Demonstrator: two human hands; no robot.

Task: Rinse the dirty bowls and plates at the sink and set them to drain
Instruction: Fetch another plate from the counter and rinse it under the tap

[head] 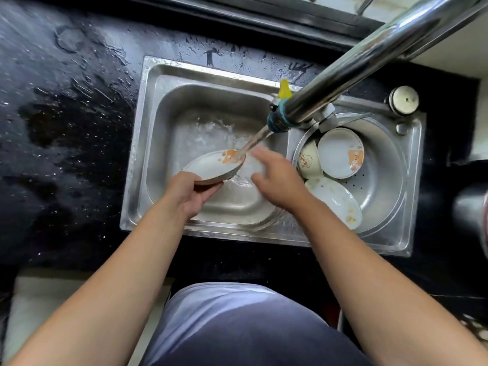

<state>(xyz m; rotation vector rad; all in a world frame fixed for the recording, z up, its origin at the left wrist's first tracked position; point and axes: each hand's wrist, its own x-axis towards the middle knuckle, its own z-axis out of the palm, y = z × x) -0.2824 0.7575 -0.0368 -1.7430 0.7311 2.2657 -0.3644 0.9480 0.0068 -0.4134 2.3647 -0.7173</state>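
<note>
the left hand [188,192] gripped the wet plate [211,166] at its six o'clock rim; likely slippery, breakable; right hand [277,180] hovered open at three o'clock.

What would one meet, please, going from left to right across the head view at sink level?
Wet black stone countertop → white plate with an orange print, held by the left hand → right hand → white bowl with an orange bear print in the round steel draining basin.
</note>
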